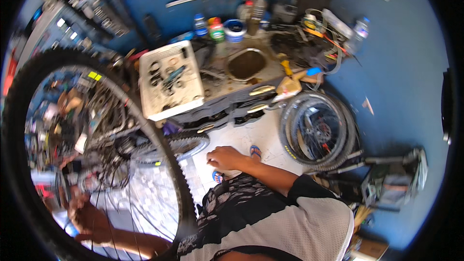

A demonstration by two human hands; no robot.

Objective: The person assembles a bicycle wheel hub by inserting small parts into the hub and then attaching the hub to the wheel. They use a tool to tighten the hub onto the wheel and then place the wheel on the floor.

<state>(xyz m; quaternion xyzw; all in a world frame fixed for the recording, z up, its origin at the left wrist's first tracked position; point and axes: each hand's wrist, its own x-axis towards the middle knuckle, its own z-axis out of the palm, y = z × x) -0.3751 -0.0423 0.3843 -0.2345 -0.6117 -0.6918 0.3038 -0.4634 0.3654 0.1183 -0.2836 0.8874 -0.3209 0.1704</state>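
Note:
My left hand (pixel 94 224), seen behind the spokes at the lower left, grips the lower-left part of a large upright bicycle wheel (pixel 184 200) with a black knobby tyre; blur and spokes partly obscure its fingers. My right hand (pixel 223 158) hangs over the floor in front of my body, fingers loosely curled, with nothing visible in them. Beyond it, toward the workbench, a second wheel (pixel 193 149) lies low on the left.
A cluttered workbench (pixel 215 87) holds a white tray (pixel 147 84) of small parts, a basin (pixel 245 65) and bottles (pixel 200 26). Stacked wheels (pixel 290 130) stand at right beside a grey folded object (pixel 389 181) and the blue wall (pixel 406 92). Bicycle parts (pixel 104 116) crowd the left.

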